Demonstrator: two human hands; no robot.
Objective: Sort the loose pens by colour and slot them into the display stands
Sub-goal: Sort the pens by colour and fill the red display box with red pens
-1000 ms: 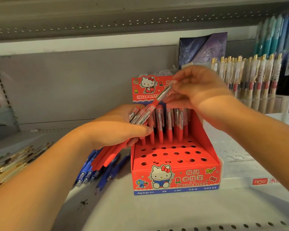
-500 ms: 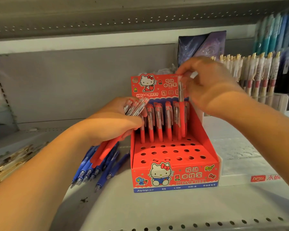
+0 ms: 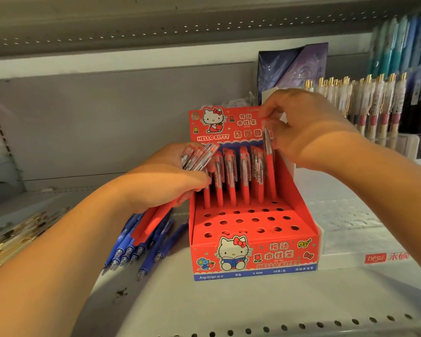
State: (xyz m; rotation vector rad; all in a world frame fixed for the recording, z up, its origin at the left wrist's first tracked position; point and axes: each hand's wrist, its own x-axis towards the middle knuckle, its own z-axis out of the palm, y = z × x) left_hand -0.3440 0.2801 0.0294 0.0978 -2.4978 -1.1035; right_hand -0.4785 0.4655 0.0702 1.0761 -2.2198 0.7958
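Observation:
A red Hello Kitty display stand [image 3: 253,256] sits on the shelf, its back row holding several upright red pens [image 3: 231,181]. My right hand [image 3: 301,127] pinches the top of one red pen [image 3: 269,171], which stands upright with its tip at the right end of the back row. My left hand [image 3: 165,181] grips a bundle of red pens [image 3: 156,217] just left of the stand. Several loose blue pens [image 3: 141,246] lie on the shelf under that hand.
Rows of empty holes [image 3: 248,222] fill the stand's front. Gold-clipped pens [image 3: 365,103] stand in a clear rack at the right, and gold pens [image 3: 15,237] lie loose at the far left. A dark packet [image 3: 294,66] leans behind the stand. The shelf's perforated edge [image 3: 277,327] runs along the bottom.
My right hand took one red pen from the bundle in my left hand, turned it upright and lowered it to the right end of the back row.

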